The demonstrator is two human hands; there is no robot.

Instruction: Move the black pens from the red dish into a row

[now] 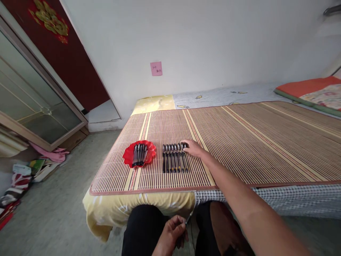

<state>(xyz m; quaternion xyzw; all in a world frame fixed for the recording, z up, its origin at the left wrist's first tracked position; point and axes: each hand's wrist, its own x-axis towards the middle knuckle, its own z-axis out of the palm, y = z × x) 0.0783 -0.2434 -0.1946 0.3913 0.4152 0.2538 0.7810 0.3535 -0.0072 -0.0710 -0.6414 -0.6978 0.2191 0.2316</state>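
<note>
Several black-capped pens (174,161) lie side by side in a row on the striped bamboo mat (239,142), caps pointing away from me. At the row's right end is my right hand (194,148), its thumb and finger closed about the cap end of the last pen (185,165). Low over my lap, my left hand (176,229) is closed on a slim pen-like stick (189,216); its lower part is hidden by the fingers. Left of the row, a red scalloped plate (127,156) holds more black pens (139,155).
The mat covers a bed with a yellow sheet (138,201) hanging over its front edge. Folded bedding (314,90) lies at the far right. A pink note (156,68) is on the wall. Clothes and books (39,167) are on the floor at left, by a glass-panelled door (34,96).
</note>
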